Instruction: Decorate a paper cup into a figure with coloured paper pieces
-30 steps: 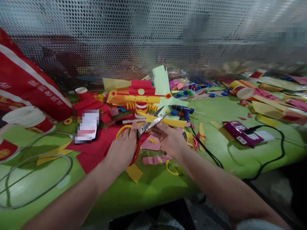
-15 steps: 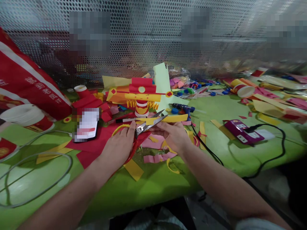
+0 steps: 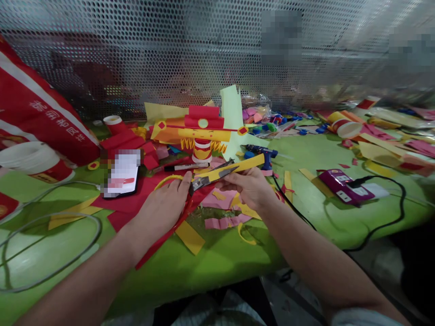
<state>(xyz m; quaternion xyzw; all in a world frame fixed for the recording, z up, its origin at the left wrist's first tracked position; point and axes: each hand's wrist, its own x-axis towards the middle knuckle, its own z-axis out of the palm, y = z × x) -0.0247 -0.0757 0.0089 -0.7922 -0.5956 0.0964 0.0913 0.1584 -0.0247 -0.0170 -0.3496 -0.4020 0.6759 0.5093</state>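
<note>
My left hand point(image 3: 168, 201) is closed round the handles of a pair of scissors point(image 3: 201, 182), whose blades point right and stand slightly apart. A yellow paper strip point(image 3: 251, 163) lies across the blades, tilted up to the right. My right hand point(image 3: 253, 189) pinches the strip from below, close to the scissor tips. Just behind stands a paper figure point(image 3: 203, 151) with a red hat and a yellow face, on a red and white cup. A marker pen point(image 3: 186, 166) rests in front of it. Pink scraps point(image 3: 224, 222) and red paper point(image 3: 124, 217) lie beneath my hands.
A phone point(image 3: 123, 174) with a cable lies at left, near a paper cup point(image 3: 37, 160) and a red bag point(image 3: 44, 108). Behind my right hand is a blue glue gun point(image 3: 267, 154). A purple power strip point(image 3: 346, 186) sits right. A perforated metal screen point(image 3: 204, 59) rises behind.
The scissor blades have come closer together on the yellow strip. The strip's right end has tilted upward, and my right hand has shifted slightly.
</note>
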